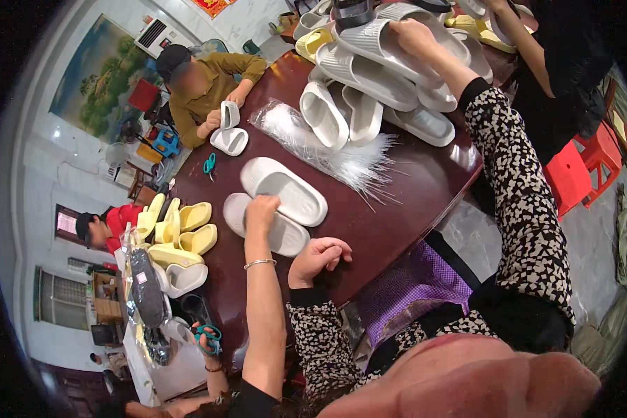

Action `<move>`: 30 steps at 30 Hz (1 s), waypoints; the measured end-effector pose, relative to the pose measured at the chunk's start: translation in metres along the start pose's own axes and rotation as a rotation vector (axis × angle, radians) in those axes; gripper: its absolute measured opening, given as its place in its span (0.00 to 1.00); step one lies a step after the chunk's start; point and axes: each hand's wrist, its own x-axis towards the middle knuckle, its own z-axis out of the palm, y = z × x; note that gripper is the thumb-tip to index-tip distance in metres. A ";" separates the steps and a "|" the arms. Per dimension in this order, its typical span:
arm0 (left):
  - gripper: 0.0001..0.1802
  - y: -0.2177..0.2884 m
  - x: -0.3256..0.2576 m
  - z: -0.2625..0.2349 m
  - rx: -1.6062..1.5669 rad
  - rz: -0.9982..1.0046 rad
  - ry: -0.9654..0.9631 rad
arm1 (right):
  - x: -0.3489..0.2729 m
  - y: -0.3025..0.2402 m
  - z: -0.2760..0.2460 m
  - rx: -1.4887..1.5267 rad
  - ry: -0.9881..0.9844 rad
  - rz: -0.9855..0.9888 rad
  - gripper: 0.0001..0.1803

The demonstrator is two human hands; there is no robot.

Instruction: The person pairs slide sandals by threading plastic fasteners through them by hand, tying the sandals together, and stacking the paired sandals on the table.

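My right hand [414,38] reaches to the far heap of slippers and grips a light grey slipper [366,42] by its ribbed strap, fingertips hidden inside. More grey slippers [373,78] are stacked under and around it. Half curled and empty, my left hand [320,261] rests by the near table edge. Just beyond it lies a pair of pale slippers [292,191]. A co-worker's braceleted hand [262,211] is on the nearer one of that pair. In the table's middle is a bundle of thin clear plastic strands [327,143], partly in a clear bag.
Yellow slippers [188,230] are piled at the left. Teal scissors [210,166] lie on the dark red table [411,188]; a co-worker holds another pair [207,339]. Across, a person handles white slippers [230,139]. Red stools [571,174] stand at the right, beside another person in black.
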 end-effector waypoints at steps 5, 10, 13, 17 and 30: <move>0.11 -0.005 -0.002 0.008 0.010 0.005 0.018 | 0.003 0.002 -0.010 0.091 0.066 0.028 0.09; 0.12 -0.014 -0.010 0.013 0.009 0.025 0.061 | 0.001 -0.024 -0.027 0.473 0.073 0.283 0.12; 0.12 -0.020 0.005 0.021 -0.001 0.042 0.043 | -0.003 0.018 -0.019 0.230 0.132 0.191 0.11; 0.12 -0.023 -0.005 0.008 -0.013 0.045 0.126 | -0.011 -0.008 0.000 0.238 0.069 0.104 0.09; 0.14 -0.033 0.016 -0.020 -0.120 0.183 0.137 | -0.132 -0.067 -0.012 0.464 -0.004 -0.180 0.09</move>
